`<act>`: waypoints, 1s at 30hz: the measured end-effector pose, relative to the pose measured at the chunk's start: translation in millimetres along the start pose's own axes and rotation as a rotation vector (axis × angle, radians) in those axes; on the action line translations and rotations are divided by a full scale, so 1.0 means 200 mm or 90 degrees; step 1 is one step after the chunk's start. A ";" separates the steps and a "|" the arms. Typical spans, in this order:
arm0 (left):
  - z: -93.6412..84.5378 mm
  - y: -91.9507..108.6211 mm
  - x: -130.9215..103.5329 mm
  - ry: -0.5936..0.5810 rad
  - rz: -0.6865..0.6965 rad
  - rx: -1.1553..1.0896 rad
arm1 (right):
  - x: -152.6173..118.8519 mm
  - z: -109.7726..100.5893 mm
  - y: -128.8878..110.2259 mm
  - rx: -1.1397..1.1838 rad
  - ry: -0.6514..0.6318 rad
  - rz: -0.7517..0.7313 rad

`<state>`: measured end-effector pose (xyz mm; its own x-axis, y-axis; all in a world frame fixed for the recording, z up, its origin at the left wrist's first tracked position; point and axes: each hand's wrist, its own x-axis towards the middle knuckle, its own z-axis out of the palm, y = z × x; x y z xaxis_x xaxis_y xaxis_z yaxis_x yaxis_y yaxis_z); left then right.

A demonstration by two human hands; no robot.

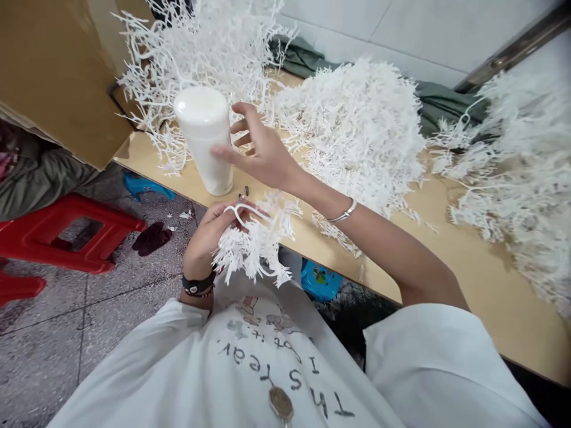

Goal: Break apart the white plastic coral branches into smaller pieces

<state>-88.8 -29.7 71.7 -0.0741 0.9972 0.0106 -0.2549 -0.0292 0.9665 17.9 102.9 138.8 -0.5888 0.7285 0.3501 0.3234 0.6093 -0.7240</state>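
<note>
My left hand (214, 229) is closed on a bunch of white branching strands (256, 244) near the table's front edge, with one curved strand rising over the fingers. My right hand (263, 151), fingers apart and curled, is beside a tall white cylindrical container (207, 142); the thumb overlaps its side, and whether it touches is unclear. A small dark object (247, 190) lies on the table by the container's base.
Large heaps of white strands stand at the back left (200, 53), the middle (357, 125) and the right (526, 178) of the wooden table (464, 261). A red stool (84, 232), a blue stool (147, 185) and a cardboard box (57, 77) are at the left.
</note>
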 end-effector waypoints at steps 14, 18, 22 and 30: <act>0.39 -0.05 0.04 -0.206 -0.034 -0.154 | -1.01 -0.07 0.00 0.322 0.117 0.271; 0.43 -0.10 0.09 -0.210 0.006 -0.210 | -1.13 -0.06 0.00 0.379 0.346 0.369; 0.48 -0.08 0.12 -0.225 0.033 -0.285 | -1.20 -0.07 -0.02 0.402 0.545 0.375; 0.52 -0.03 0.16 -0.285 0.045 -0.338 | -1.15 -0.16 -0.02 0.787 0.324 0.451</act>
<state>10.6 9.4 93.7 0.2680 0.9206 0.2841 -0.7093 -0.0110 0.7048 175.6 -56.4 80.0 -0.1884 0.9349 -0.3007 -0.5384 -0.3544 -0.7646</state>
